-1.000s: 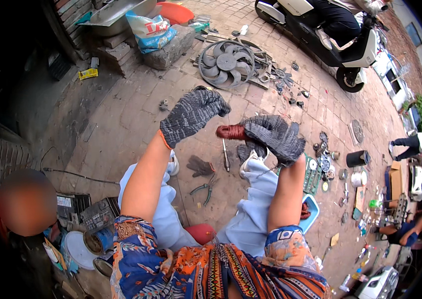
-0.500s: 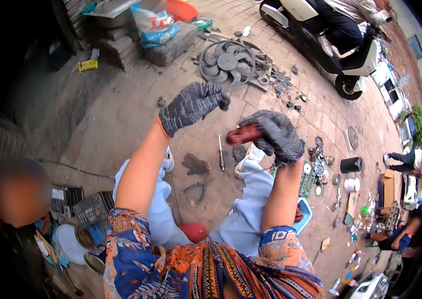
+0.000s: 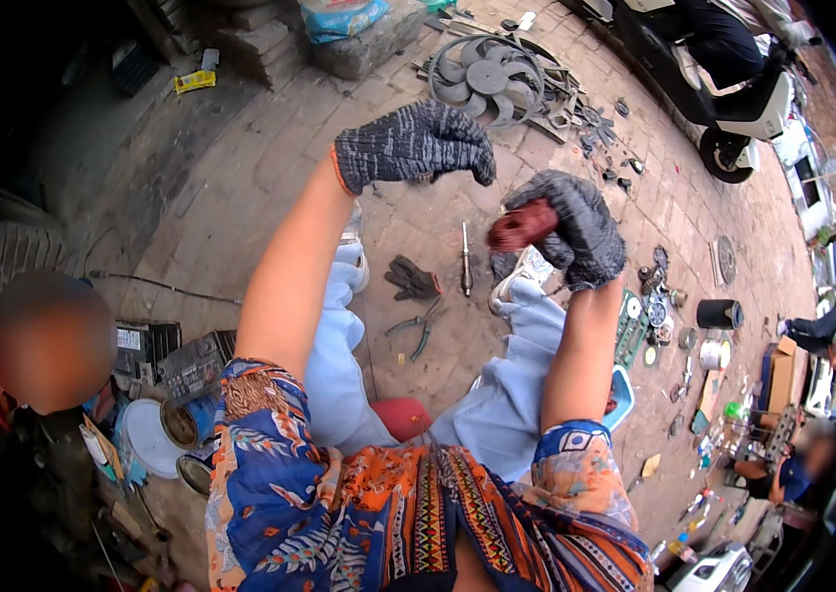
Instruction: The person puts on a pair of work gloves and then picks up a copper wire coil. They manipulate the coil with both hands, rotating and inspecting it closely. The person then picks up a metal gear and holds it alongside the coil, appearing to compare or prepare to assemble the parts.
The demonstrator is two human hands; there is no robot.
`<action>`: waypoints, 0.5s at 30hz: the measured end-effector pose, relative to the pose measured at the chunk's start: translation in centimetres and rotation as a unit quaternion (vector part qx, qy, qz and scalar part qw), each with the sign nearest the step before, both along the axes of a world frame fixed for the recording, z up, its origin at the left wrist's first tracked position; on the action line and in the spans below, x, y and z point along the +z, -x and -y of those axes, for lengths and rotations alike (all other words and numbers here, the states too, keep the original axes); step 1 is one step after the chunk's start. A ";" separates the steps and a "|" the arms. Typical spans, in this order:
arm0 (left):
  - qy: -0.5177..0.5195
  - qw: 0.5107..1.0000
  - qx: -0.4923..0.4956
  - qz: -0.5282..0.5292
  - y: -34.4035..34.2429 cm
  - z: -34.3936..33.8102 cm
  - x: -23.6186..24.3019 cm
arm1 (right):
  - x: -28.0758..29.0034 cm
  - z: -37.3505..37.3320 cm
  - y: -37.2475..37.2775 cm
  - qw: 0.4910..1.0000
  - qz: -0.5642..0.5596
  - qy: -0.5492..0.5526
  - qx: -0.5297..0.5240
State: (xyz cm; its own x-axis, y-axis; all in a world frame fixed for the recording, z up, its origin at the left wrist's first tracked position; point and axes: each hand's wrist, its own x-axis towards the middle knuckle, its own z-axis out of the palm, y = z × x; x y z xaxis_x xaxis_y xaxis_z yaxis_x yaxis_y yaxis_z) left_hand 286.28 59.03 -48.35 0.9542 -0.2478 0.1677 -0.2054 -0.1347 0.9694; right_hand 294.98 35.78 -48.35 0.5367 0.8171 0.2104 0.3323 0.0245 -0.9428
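The right hand point(image 3: 571, 229), in a dark grey knitted work glove, is wrapped tight around a dull red, stubby cylindrical handle point(image 3: 523, 224), held up in the air over the person's knees; only its rounded butt end shows, so what tool it belongs to is hard to tell. The left hand point(image 3: 416, 145), gloved alike with an orange cuff, hangs just beside it with fingers curled loosely downward around nothing.

A coarse knit glove on a smooth handle could slip, and a drop would land on the pale blue trouser legs point(image 3: 339, 365) or the rough brick paving point(image 3: 240, 168) below. On that paving between the feet lie a slim steel-shafted screwdriver point(image 3: 465, 259), a crumpled dark spare glove point(image 3: 413, 279) and green-handled pliers point(image 3: 415, 328). Toward the paving's far edge rests a black plastic radiator fan point(image 3: 490, 75), its blades curved.
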 end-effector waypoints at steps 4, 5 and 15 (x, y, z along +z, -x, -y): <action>-0.119 0.986 0.046 0.106 0.3 1.2 0.5 | 2.9 -0.8 0.6 0.968 -0.060 0.224 -0.100; -0.143 0.987 0.066 0.024 0.3 2.1 1.0 | 1.9 -1.3 0.5 0.972 -0.042 0.157 -0.169; 0.011 0.998 -0.027 0.048 -1.4 0.1 -2.2 | -0.6 -0.6 -0.4 0.820 -0.540 -0.188 0.021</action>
